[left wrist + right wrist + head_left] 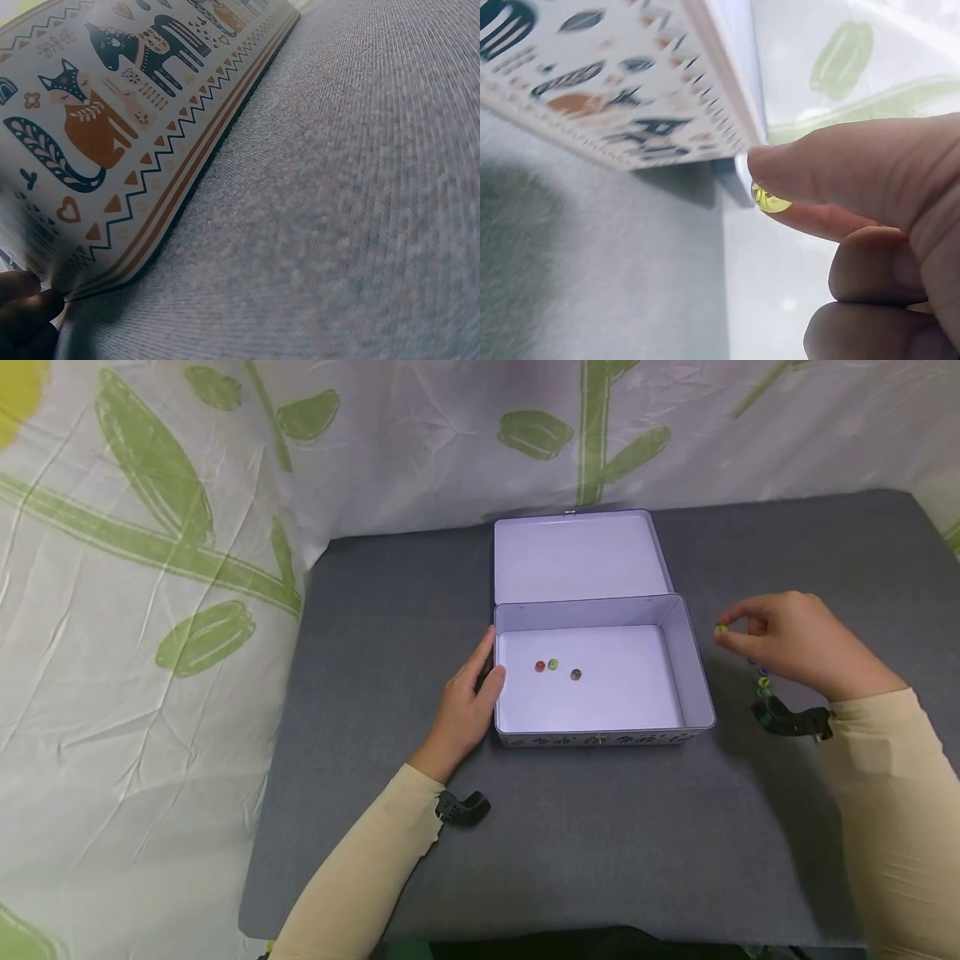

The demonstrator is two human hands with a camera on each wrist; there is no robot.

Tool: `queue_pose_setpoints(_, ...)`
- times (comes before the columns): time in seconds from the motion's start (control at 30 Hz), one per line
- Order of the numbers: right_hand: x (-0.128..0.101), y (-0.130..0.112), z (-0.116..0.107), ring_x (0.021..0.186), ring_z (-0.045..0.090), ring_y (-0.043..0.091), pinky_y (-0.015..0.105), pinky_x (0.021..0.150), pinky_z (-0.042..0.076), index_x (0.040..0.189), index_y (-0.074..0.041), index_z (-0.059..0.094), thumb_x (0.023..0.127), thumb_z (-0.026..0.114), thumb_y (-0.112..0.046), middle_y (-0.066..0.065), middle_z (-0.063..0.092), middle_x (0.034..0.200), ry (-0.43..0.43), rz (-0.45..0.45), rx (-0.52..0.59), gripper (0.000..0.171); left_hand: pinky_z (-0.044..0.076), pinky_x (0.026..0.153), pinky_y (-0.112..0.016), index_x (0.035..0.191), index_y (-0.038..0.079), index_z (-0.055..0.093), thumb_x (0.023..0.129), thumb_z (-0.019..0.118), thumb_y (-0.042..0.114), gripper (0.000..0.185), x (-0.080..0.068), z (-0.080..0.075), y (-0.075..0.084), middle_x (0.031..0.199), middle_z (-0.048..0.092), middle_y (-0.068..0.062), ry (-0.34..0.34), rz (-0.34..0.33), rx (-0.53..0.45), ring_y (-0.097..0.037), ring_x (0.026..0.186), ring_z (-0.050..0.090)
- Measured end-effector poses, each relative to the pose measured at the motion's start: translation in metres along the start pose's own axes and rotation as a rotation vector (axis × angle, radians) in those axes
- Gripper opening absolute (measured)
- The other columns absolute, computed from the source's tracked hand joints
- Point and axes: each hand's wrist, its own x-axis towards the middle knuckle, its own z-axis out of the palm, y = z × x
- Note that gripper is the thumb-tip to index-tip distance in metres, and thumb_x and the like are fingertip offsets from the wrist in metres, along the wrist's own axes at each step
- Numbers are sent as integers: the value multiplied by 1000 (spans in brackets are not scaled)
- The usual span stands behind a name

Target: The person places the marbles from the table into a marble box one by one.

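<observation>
A hinged tin box (600,739) stands with its lid (581,556) folded back. On its pale floor lie a red marble (540,667), a green marble (552,664) and a dark marble (576,674). My left hand (465,706) holds the box's left side, thumb over the rim and fingers along the outer wall; the left wrist view shows fingertips (30,307) by a corner. Right of the box, my right hand (795,639) pinches a yellow-green marble (769,199) between thumb and forefinger, raised above the table. Under the right wrist, several blue and green marbles (763,682) are partly hidden.
The grey tabletop (600,843) carries the box. Behind and to the left hangs a pale sheet (420,443) with green leaf prints. Printed animals and zigzags decorate the box's outer wall (142,97).
</observation>
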Motion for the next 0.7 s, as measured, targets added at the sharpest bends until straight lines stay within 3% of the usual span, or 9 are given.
queue_pose_setpoints(0.3,10,-24,-9,50,33,12,30,55,34,118,-5,77,101,70,-26,2,44,61,-4,-47,-19,27,27,127,-37,167,22,32,110,45,37,60,1,-1,0,170,32,7,2,4,-10,-10,156,30)
queue_pose_setpoints(0.7,34,-62,-3,54,34,13,30,56,33,115,-4,78,99,72,-21,-1,43,61,-27,-129,-11,24,27,127,-36,167,20,33,110,46,37,61,1,-1,0,170,34,5,5,9,-2,-11,156,31)
